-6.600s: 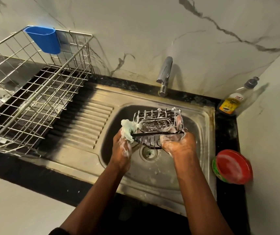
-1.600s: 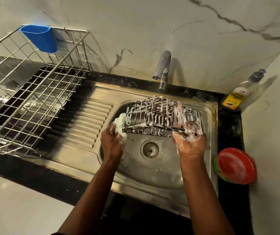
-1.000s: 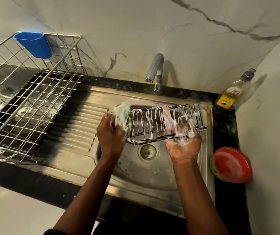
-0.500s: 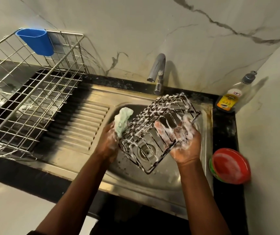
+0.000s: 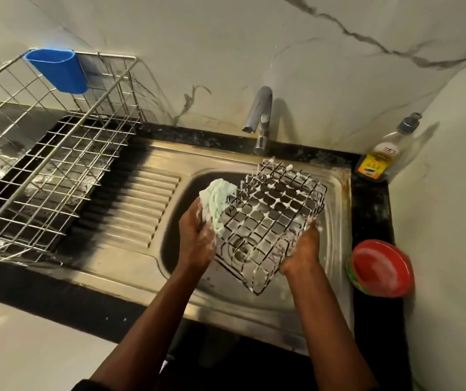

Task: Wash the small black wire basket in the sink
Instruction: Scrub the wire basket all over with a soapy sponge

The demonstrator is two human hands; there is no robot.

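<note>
Nearest the front rim of the steel sink (image 5: 254,309), both forearms reach over the basin. The right hand (image 5: 301,251) grips the right side of the small black wire basket (image 5: 272,218), its soapy fingers curled round the wires and partly hidden behind them. The left hand (image 5: 196,235) has its fingers closed on a pale green sponge (image 5: 216,204), which it presses against the basket's left edge.

The basket hangs tilted above the basin, touching neither the floor nor the walls, foam clinging to its mesh. One corner points toward the sink's front rim, and the drain (image 5: 240,248) shows through the grid. Half a second ago the right hand lay with spread fingers across the mesh; now the flat grid faces up, with that hand at its edge.

On the counter's right edge stands a red-lidded container (image 5: 381,268). Left of the basin lies the ribbed drainboard (image 5: 133,204), and beyond it a wire dish rack (image 5: 42,170) carrying a blue cup (image 5: 56,70). At the sink's back rim rises the faucet (image 5: 260,119), and a soap bottle (image 5: 378,159) occupies the counter's far right corner.
</note>
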